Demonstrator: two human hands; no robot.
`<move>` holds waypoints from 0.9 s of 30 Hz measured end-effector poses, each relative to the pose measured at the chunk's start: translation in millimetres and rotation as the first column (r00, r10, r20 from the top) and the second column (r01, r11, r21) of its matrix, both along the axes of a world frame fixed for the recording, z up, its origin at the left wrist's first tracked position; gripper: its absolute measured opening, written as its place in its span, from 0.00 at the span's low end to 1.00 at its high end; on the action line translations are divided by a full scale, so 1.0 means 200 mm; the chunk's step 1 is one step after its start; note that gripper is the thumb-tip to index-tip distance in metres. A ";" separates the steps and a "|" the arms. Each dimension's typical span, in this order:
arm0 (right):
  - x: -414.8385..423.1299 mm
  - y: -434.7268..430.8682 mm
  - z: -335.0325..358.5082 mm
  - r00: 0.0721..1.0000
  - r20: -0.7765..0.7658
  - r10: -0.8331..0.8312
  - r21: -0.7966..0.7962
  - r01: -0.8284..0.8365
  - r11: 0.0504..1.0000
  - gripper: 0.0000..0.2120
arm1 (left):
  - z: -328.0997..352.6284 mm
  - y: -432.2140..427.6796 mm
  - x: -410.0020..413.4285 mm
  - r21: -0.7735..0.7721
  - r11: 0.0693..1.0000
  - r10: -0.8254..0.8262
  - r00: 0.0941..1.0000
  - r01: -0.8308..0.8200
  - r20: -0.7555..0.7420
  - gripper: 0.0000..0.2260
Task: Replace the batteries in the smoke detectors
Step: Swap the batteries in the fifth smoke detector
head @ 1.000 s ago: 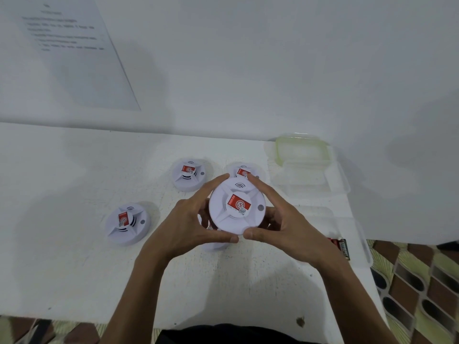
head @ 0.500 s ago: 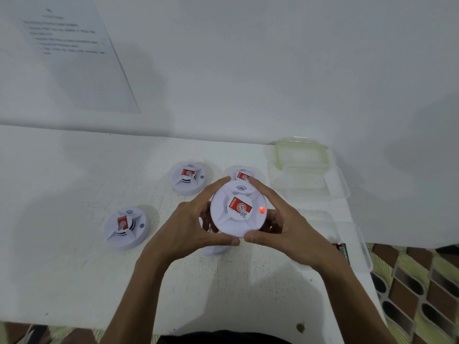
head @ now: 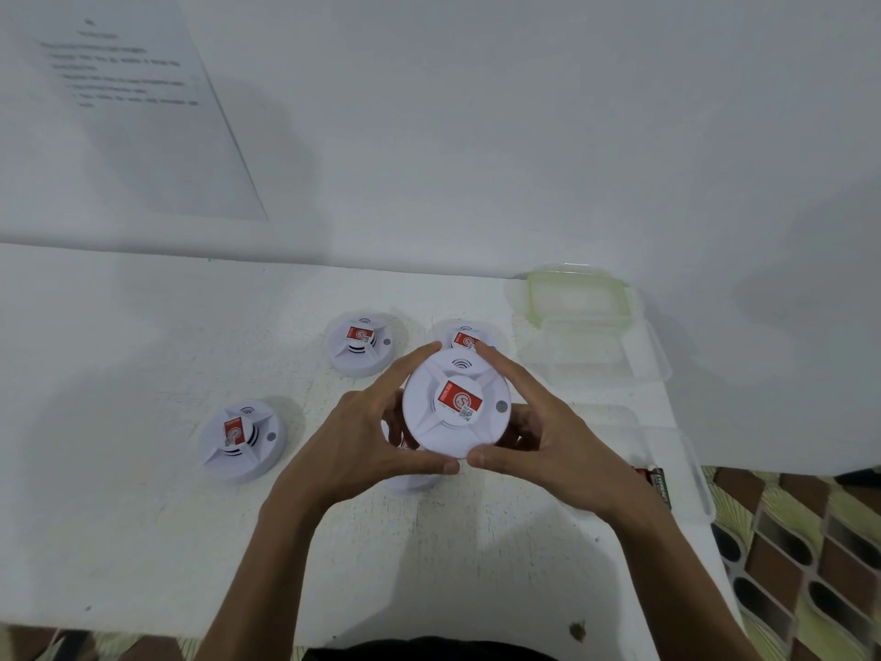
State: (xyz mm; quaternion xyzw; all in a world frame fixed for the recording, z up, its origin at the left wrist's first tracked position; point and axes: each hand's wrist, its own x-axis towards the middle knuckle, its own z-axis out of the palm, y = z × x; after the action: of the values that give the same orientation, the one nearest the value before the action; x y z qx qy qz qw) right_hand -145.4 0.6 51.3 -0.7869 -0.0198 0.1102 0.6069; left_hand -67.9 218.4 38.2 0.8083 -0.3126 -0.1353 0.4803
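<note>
Gripping the raised smoke detector (head: 455, 405) by its rim, the left hand (head: 362, 436) and right hand (head: 548, 441) curl round it from either side, thumbs almost meeting at the near edge. 3 others lie on the table (head: 119, 517): a side detector (head: 242, 438) left of the left hand, a far detector (head: 364, 343) beyond it, and a back detector (head: 465, 337) (half hidden) behind the fingertips. Batteries (head: 660, 486) lie just right of the right wrist.

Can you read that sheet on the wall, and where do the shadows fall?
Head view: the sheet is too blurred to read; soft shadows fall up and right of the far-left detector; the held detector looks sharp, its red label clear.
</note>
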 end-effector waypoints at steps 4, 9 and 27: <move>0.00 0.00 0.00 1.000 0.000 -0.002 -0.003 0.002 1.000 0.43 | 0.01 0.00 0.00 0.002 1.000 0.001 1.000 -0.001 -0.005 0.40; 0.00 0.00 0.01 1.000 0.006 -0.003 -0.008 0.003 1.000 0.43 | 0.02 0.00 -0.01 -0.012 1.000 -0.009 1.000 0.009 0.013 0.41; -0.01 0.01 0.02 1.000 0.011 -0.008 -0.052 0.009 0.999 0.43 | 0.01 0.00 -0.01 -0.028 1.000 -0.009 1.000 0.009 0.004 0.41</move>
State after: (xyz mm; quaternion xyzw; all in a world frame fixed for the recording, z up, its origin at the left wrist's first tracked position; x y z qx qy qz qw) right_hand -148.1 3.2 55.2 -0.8030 -0.0168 0.1039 0.5866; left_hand -70.6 217.6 39.5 0.8003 -0.3191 -0.1316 0.4903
